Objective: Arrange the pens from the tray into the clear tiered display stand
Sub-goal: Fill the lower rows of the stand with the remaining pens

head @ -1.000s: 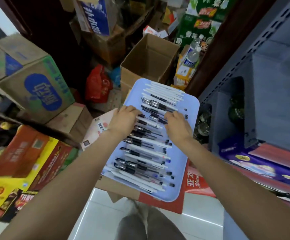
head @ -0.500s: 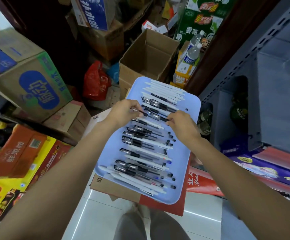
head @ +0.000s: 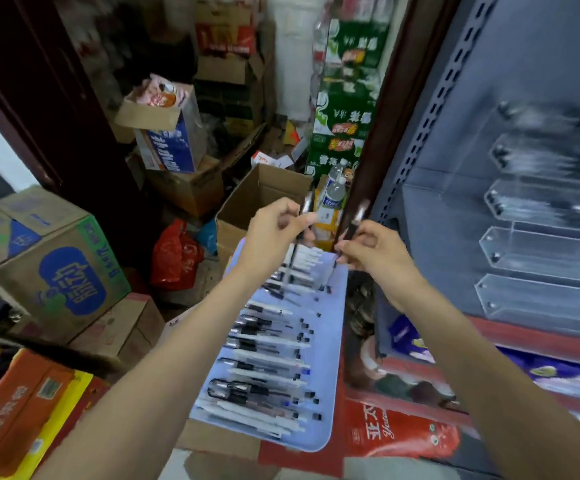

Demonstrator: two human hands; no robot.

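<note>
My left grip (head: 274, 230) pinches one slim black-and-clear pen (head: 300, 223), right grip (head: 373, 247) another pen (head: 352, 225), both upright above the far end of the pale blue plastic tray (head: 333, 375); clear tiered acrylic stand (head: 541, 244) right.

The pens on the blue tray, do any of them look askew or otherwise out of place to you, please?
Mostly no. The pens lie in rough parallel rows across the blue tray, a few slightly skewed and overlapping near the front edge. The left hand and right hand each hold a pen above it. Nothing looks spilled or damaged.
</note>
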